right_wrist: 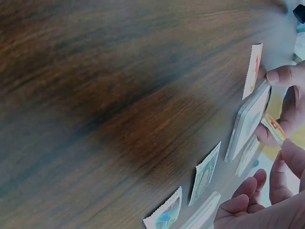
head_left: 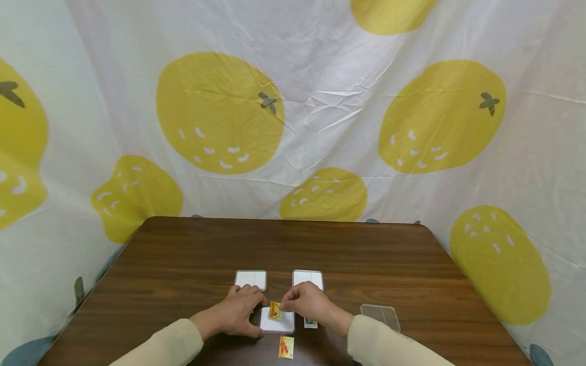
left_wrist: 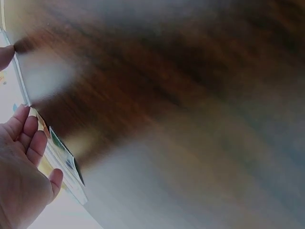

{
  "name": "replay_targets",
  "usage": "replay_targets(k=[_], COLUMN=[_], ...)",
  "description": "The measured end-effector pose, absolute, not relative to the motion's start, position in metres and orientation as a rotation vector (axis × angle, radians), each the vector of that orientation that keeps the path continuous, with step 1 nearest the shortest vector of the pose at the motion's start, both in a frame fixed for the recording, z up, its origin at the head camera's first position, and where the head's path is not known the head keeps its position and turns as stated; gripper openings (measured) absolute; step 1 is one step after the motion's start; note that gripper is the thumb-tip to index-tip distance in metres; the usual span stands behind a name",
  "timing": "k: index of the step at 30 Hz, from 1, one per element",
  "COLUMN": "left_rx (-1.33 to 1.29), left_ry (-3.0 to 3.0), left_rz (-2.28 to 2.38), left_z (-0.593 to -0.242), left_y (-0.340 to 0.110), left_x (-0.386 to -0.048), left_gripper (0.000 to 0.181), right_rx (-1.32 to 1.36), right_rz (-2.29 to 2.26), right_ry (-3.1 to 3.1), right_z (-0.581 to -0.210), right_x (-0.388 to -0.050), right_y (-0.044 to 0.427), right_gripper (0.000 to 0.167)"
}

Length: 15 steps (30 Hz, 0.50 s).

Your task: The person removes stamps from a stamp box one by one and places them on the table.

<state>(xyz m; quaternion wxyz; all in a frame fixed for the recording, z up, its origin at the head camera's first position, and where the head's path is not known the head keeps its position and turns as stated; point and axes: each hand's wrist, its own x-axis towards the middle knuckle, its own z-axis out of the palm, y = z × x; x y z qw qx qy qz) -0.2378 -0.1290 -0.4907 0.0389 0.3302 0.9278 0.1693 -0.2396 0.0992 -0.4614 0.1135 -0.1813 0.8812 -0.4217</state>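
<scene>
My left hand (head_left: 239, 311) holds the left side of a shallow, white-backed square case (head_left: 285, 325), thumb at its near corner and fingers at its far one. Just above this case, my right hand (head_left: 315, 304) pinches a small orange and yellow stamp (head_left: 274, 311) between thumb and forefinger. Another orange stamp (head_left: 286, 347) lies on the table on the near side of the case. Under the right hand sits a greenish stamp (head_left: 310, 323), partly covered. The right wrist view gives two greenish stamps with toothed edges, one (right_wrist: 206, 172) nearer the case and one (right_wrist: 165, 213) farther off.
Two more white-backed cases, one at left (head_left: 250, 280) and one at right (head_left: 308, 277), lie beyond the hands. A clear plastic lid or case (head_left: 381, 316) rests to the right, near the right forearm. Beneath everything is a dark wooden table (head_left: 284, 244), with a lemon-print cloth (head_left: 320, 137) hanging behind.
</scene>
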Motion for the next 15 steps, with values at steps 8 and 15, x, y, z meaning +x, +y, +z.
replay_targets(k=[8,15], left_rx=[1.012,1.023], left_ry=[2.831,2.831], left_rz=[0.533,0.528], left_z=[-0.49,-0.491], left_y=[-0.13,-0.13], left_x=[-0.238,-0.239], left_gripper=[0.054,0.052], right_rx=[-0.532,-0.538], right_rz=[-1.251,-1.265], right_ry=[2.561,2.515], right_z=[-0.458,-0.458], right_x=[-0.237,-0.229], right_y=[0.1,0.1], right_gripper=[0.01,0.009])
